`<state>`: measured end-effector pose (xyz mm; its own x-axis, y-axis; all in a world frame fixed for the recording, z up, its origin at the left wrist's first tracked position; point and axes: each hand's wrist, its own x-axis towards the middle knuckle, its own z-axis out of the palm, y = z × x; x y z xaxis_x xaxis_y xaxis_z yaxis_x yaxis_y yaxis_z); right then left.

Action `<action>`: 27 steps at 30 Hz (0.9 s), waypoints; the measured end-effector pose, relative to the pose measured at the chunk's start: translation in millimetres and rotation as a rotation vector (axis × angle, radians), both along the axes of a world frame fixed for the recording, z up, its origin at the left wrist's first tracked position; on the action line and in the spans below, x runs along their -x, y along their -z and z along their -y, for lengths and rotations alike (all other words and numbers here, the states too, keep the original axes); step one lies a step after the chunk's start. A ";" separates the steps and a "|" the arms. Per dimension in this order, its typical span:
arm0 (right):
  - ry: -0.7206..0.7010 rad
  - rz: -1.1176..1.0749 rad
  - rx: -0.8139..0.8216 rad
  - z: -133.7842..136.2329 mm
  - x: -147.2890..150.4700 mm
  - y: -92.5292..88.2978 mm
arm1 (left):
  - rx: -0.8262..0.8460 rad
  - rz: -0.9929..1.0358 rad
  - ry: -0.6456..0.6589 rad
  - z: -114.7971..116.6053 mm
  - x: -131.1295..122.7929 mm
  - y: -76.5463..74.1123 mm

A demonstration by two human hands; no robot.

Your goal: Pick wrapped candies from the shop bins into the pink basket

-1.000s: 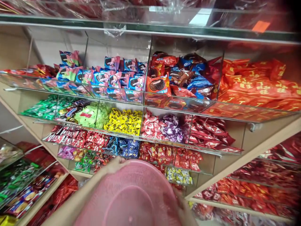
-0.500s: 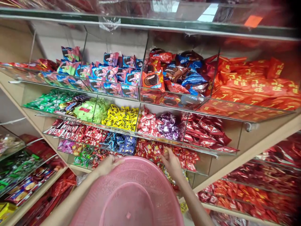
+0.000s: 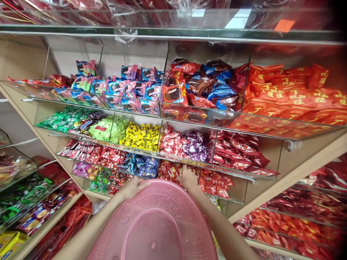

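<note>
A pink plastic basket (image 3: 187, 209) with perforated sides fills the lower middle, and nothing lies on its visible floor. My left hand (image 3: 134, 187) is closed on its far left rim. Beyond the far right rim, my right hand (image 3: 189, 178) reaches to a shelf compartment of small red-wrapped candies (image 3: 172, 171). Its thumb and forefinger are apart at the candies; the other fingers are mostly hidden, and no candy shows in the hand. Just right of it, behind a clear divider, sit more red packets (image 3: 215, 184).
Clear shelf fronts overhang the reach, including the ledge (image 3: 187, 159) just above my right hand. Higher up are yellow candies (image 3: 141, 136), purple candies (image 3: 196, 146), cookie packs (image 3: 175, 94) and orange-red packets (image 3: 292, 90). Wooden side panels (image 3: 292, 180) flank the shelves.
My right hand has moved left and slightly farther in, to the red-wrapped candies. My left hand keeps its hold on the basket, which appears slightly farther right in view.
</note>
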<state>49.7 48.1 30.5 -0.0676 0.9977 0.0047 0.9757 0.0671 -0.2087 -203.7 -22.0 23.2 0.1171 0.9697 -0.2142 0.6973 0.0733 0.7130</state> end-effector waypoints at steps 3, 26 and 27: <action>-0.006 -0.059 -0.034 10.1 -10.3 -11.0 | -0.076 -0.103 0.046 -4.0 -6.6 -6.6; -0.797 -0.183 -0.025 89.6 12.3 39.3 | -0.181 -0.352 0.139 -11.8 -54.4 -0.9; -0.752 -0.267 -0.054 85.2 11.2 33.9 | -0.161 -0.351 0.122 -10.5 -52.0 5.0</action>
<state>38.5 -37.2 -3.4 -0.7119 0.6832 0.1627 0.5825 0.7037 -0.4068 -151.7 -11.6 18.2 0.1805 0.9775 -0.1087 0.8971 -0.1183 0.4256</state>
